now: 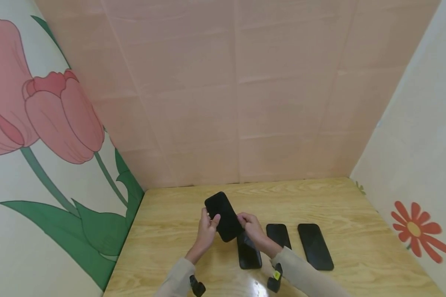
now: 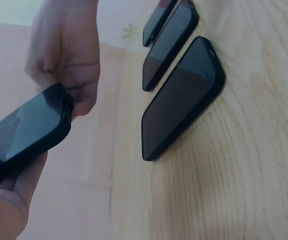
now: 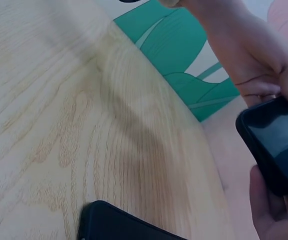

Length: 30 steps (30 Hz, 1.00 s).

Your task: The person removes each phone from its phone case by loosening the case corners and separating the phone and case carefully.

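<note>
A black smartphone point(image 1: 224, 214) is held tilted above the table, its dark screen facing up. My left hand point(image 1: 206, 232) grips its left side, with the thumb laid over the screen edge. At the lower right corner my right hand point(image 1: 255, 231) has curled fingers that pinch the phone's edge; the exact fingertip contact is partly hidden. Just below the held phone, a second dark smartphone point(image 1: 250, 255) lies on the table. Two more lie to the right: a middle phone point(image 1: 278, 233), partly covered by the right forearm, and a far-right phone point(image 1: 316, 247).
The light wood-grain table point(image 1: 163, 231) meets a pink covered wall point(image 1: 208, 123) at the back. A tulip-painted wall point(image 1: 59, 173) borders the left side and a white wall with a red flower point(image 1: 412, 227) the right.
</note>
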Tool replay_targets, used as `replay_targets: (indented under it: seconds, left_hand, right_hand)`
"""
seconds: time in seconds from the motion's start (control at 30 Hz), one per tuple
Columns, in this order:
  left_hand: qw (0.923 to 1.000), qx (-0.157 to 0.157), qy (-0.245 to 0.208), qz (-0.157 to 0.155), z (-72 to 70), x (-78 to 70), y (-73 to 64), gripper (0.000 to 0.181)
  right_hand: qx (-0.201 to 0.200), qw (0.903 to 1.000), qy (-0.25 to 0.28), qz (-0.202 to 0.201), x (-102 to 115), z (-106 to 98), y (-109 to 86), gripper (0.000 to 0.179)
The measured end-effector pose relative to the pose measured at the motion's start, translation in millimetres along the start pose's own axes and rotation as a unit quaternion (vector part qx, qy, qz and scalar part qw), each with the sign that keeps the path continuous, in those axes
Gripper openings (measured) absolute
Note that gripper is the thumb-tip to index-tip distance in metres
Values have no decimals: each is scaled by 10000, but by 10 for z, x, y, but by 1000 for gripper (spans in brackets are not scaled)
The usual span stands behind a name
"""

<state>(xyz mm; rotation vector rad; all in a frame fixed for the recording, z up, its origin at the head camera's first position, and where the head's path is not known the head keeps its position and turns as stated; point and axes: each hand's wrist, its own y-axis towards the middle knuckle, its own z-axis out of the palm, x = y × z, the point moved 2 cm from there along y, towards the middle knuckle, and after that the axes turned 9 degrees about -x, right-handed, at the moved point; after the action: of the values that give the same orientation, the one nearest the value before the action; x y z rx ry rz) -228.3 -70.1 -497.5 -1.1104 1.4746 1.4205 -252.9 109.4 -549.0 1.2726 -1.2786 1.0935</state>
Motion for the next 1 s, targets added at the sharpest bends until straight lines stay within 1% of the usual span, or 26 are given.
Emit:
replay_targets:
  seconds: [0.07,0.13,0.3,0.43,0.6,0.8,0.9,1.0]
  left_hand:
    - [9999,-56,-42,-99,-19,11,-6,26]
    - [9998,-89,-53,-146,-35,18,-9,27]
    - [9995,-123,-90,-276,-61,26,-4,27]
    - [9993,-201,-13,-314,-79,18,4,25]
    - [9993,-230,20,-294,-86,16,4,28]
    - [9992,-270,63,-274,-82,13,-8,26]
    - [9993,-256,121,-254,-76,3,-16,26]
    - [9994,-216,142,-243,-71,0,-24,26]
  right_hand:
    - [250,9996,105,101,-9,-2,-4,24]
    - [582,9976,302,224,-29,-7,-9,24]
    - [1332,9861,759,635,-64,-22,-21,31]
    - [1608,9813,742,760,-60,-30,-22,37]
    - [1703,9794,686,836,-82,-35,-16,39]
    - [1773,9785,713,774,-110,-35,-28,39]
    - [1606,9824,630,722,-107,-37,-41,38]
    - [1240,9888,534,639,-89,-43,-57,35]
